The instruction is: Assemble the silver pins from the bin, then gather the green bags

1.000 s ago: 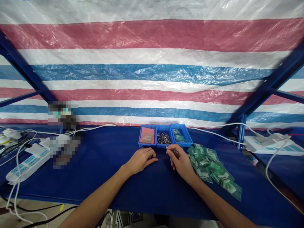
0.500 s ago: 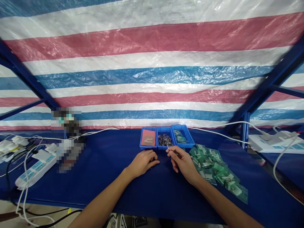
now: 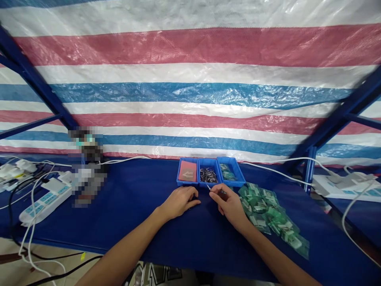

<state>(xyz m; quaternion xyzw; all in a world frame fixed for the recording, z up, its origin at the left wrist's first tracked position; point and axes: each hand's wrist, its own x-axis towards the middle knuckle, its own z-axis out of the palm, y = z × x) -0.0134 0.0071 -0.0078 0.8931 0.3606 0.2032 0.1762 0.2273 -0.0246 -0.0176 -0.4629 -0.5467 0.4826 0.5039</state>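
Note:
My right hand [image 3: 228, 203] pinches a small, thin metal piece [image 3: 208, 188] between thumb and forefinger, just in front of the middle blue bin [image 3: 205, 184]. That bin holds a heap of slender dark metal pieces [image 3: 208, 175], like screws or pins. Curled on the table, my left hand [image 3: 179, 203] lies before the left blue bin [image 3: 187, 184]; whatever is under its fingers is hidden. A pink pad [image 3: 188, 167] with a pale arrow-marked piece sits in the left bin. Small greenish bags [image 3: 228, 172] lie in the right blue bin [image 3: 238, 183].
Many green-tinted clear bags [image 3: 268, 210] spread over the blue table [image 3: 133, 214] beside my right forearm. White power strips stand at the left [image 3: 47, 204] and right [image 3: 336, 184], with trailing cables. A striped plastic sheet [image 3: 190, 95] hangs behind, between blue metal posts.
The view has shifted slightly. The thin metal piece in my right hand now points more to the left. My left hand stays nearly in place.

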